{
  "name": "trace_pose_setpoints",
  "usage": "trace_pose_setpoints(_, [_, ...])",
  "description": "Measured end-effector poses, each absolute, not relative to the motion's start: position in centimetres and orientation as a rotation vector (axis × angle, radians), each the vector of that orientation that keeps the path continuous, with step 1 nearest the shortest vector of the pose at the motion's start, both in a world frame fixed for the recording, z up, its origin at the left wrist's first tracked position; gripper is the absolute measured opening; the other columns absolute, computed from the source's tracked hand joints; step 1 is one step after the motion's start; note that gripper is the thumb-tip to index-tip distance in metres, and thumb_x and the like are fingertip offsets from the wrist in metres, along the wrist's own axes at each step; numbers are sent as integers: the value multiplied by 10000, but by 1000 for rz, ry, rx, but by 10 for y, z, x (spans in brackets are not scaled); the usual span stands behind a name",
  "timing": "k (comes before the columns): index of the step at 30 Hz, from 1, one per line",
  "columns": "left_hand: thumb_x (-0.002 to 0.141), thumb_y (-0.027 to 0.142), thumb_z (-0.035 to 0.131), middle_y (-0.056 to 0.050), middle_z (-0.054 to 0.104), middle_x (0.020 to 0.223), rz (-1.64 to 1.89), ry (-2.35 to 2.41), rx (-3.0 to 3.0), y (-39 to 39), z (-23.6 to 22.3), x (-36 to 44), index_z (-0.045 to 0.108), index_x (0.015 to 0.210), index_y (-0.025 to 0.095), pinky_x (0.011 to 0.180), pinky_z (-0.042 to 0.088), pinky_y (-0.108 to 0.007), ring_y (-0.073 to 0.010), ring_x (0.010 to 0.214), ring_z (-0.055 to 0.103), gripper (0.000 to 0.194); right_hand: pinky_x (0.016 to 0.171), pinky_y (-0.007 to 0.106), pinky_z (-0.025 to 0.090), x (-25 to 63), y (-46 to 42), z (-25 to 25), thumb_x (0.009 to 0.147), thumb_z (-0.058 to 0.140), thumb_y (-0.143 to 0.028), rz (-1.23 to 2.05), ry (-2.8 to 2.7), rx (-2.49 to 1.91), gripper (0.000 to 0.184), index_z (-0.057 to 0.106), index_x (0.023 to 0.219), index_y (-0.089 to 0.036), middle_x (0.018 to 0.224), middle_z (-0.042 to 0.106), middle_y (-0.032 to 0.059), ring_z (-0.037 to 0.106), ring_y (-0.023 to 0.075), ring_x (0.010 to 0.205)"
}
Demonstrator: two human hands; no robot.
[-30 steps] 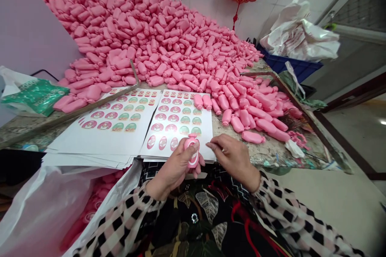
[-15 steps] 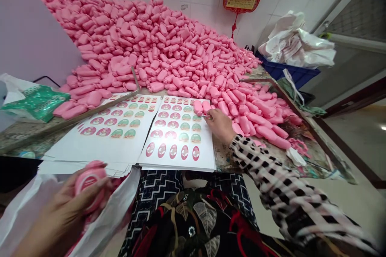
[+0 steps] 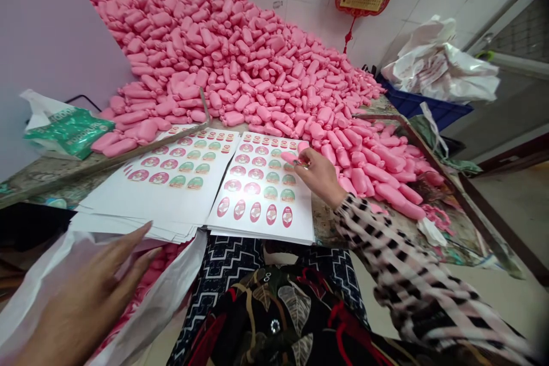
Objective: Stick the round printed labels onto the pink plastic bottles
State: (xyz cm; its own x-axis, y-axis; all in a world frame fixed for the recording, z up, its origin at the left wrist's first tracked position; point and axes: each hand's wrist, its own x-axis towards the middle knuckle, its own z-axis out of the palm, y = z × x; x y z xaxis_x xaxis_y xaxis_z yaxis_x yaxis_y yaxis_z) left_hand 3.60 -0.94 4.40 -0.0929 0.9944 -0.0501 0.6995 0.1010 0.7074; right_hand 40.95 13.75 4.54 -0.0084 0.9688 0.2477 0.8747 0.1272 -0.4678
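Note:
My left hand (image 3: 96,283) is open, its fingers stretched out over a white bag (image 3: 160,303). Inside the bag lie pink bottle-shaped pieces (image 3: 150,274), partly covered by the hand. My right hand (image 3: 318,176) is closed, its fingertips pinched at a small pink bottle (image 3: 289,157) above the right edge of a sticker sheet (image 3: 261,229). Something small glints at these fingertips, too small to name. A second pink bottle (image 3: 302,146) shows just behind the fingers. The sheet carries rows of pink and green stickers and oval ones along the front.
A large heap of pink bottles (image 3: 240,63) covers the back of the table. Another stack of sticker sheets (image 3: 141,200) lies left, under a long wooden strip (image 3: 141,155). A green bag (image 3: 71,131) is at far left; a blue crate (image 3: 433,104) holds white bags at right.
My left hand has let go of a labelled pink bottle over the bag, and its fingers have opened. At my right fingertips, one pink bottle has tilted. The camera view has shifted slightly.

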Motion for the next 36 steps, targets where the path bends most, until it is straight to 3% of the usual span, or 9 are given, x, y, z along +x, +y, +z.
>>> trace_pose_setpoints(5, [703, 398, 672, -27, 508, 1324, 754, 1483, 1704, 6, 72, 136, 501, 1259, 330, 891, 478, -378, -270, 1219, 451, 586, 629, 251, 404, 410, 66, 65, 752, 595, -335, 1256, -1779, -1356, 161, 564, 788, -181, 754, 589, 0, 521, 126, 695])
trace_pose_setpoints(8, [660, 332, 719, -74, 576, 1227, 544, 1087, 1489, 14, 65, 184, 431, 1314, 298, 917, 444, -392, -247, 1129, 530, 715, 587, 230, 403, 400, 31, 66, 730, 629, -318, 1659, -1537, -1267, 161, 568, 788, -181, 681, 559, -26, 499, 104, 622])
trace_pose_setpoints(10, [678, 305, 700, -66, 643, 1029, 428, 877, 1308, 16, 55, 204, 431, 1297, 257, 811, 486, -353, -208, 922, 619, 677, 574, 221, 404, 395, 18, 60, 741, 627, -329, 1741, -1391, -1243, 167, 556, 774, -180, 655, 542, -34, 493, 95, 596])
trace_pose_setpoints(14, [741, 296, 614, 2, 584, 718, 322, 852, 1111, 21, 40, 217, 476, 1168, 180, 588, 460, -265, -125, 589, 564, 464, 619, 237, 422, 404, 18, 39, 818, 534, -433, 1459, -1423, -1378, 253, 558, 919, -203, 756, 580, -17, 530, 119, 680])
trace_pose_setpoints(20, [778, 238, 534, 2, 596, 841, 514, 1159, 1830, 20, 27, 211, 564, 875, 213, 731, 439, -304, -160, 783, 555, 105, 725, 272, 385, 422, 28, 10, 893, 441, -365, 533, -1909, -1778, 239, 640, 952, -248, 886, 583, 28, 546, 162, 835])
trace_pose_setpoints(23, [828, 183, 442, -63, 553, 1199, 472, 1113, 2151, 20, 19, 214, 550, 1094, 228, 888, 421, -359, -209, 1065, 528, 291, 692, 258, 371, 416, 28, 8, 907, 422, -337, 338, -1999, -1834, 229, 626, 957, -244, 887, 580, 33, 550, 157, 819])
trace_pose_setpoints(26, [832, 169, 439, -108, 293, 1459, 313, 1144, 2341, 20, 11, 216, 421, 1307, 249, 932, 410, -416, -268, 1202, 456, 482, 676, 255, 362, 409, 31, 8, 915, 411, -327, 247, -2038, -1856, 217, 606, 929, -233, 882, 580, 32, 550, 158, 818])
trace_pose_setpoints(30, [820, 161, 464, -124, 161, 1508, 153, 1197, 2457, 20, 3, 217, 390, 1342, 292, 841, 464, -422, -286, 1096, 548, 543, 648, 259, 349, 406, 36, 9, 916, 411, -327, 161, -2108, -1876, 213, 603, 911, -235, 877, 577, 34, 546, 158, 802])
trace_pose_setpoints(36, [845, 197, 466, -131, 109, 1517, 99, 1222, 2563, 16, -2, 215, 333, 1376, 343, 783, 485, -392, -249, 970, 608, 566, 625, 266, 338, 405, 38, 12, 919, 407, -309, 69, -2206, -1863, 230, 623, 902, -231, 864, 569, 41, 537, 157, 787])
